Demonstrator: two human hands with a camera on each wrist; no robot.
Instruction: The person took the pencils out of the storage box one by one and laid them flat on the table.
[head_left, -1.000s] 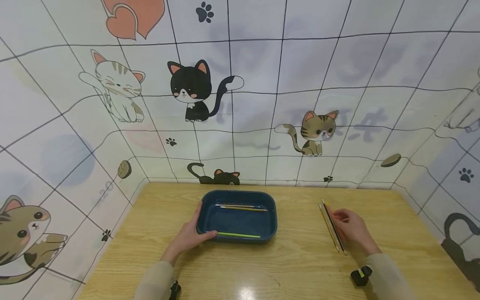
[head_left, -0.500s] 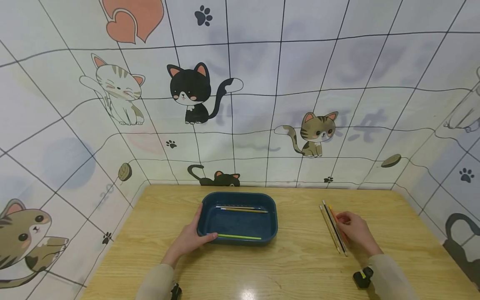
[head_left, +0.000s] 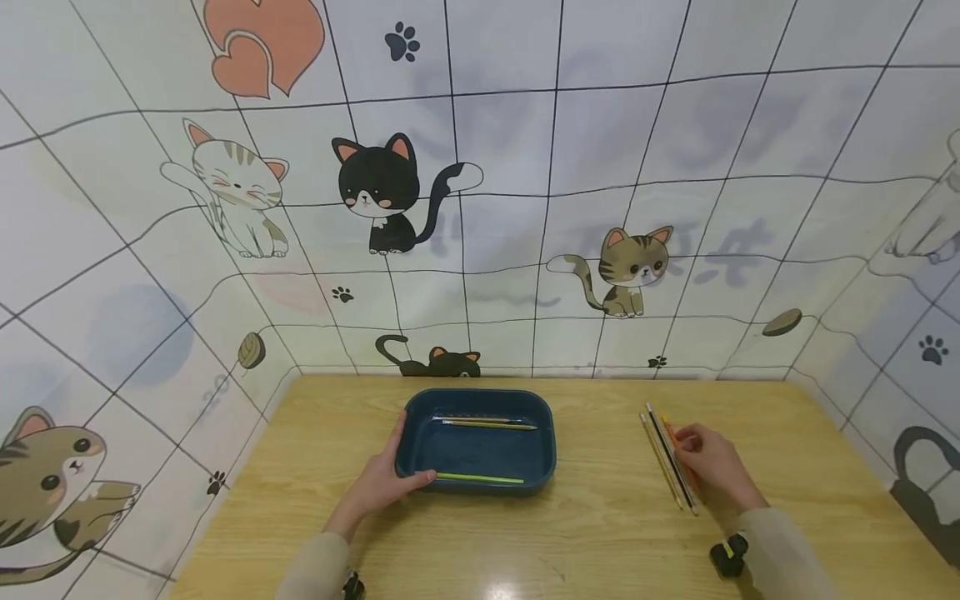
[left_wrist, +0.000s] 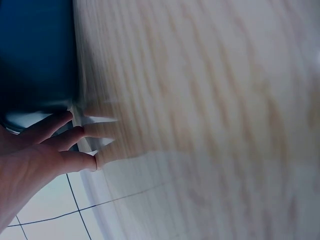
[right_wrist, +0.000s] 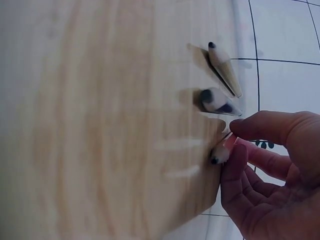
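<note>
My left hand [head_left: 377,482] rests at the near left corner of a dark blue tray [head_left: 552,442], thumb on the rim and straight fingers along the outer left side. In the left wrist view the fingertips reach the table beside the tray [left_wrist: 40,55]. My right hand [head_left: 712,465] pinches an orange pencil [right_wrist: 222,151] between thumb and fingers. Just left of it lie a black-and-white striped pencil [head_left: 670,457] and a plain wood-coloured pencil [head_left: 660,461]. Inside the tray are a green pencil [head_left: 480,478] by the near wall and a yellowish pencil [head_left: 491,425] farther back.
A light wooden table [head_left: 600,517] bears everything. Walls covered with a cat-patterned sheet [head_left: 510,208] rise behind it and on both sides. A thin line behind the yellowish pencil may be another pencil or a reflection. Table lies between tray and loose pencils.
The head view has tilted slightly up. My right hand has shifted a little to the right with the orange pencil, which now shows more beside the striped one. My left hand stays at the tray.
</note>
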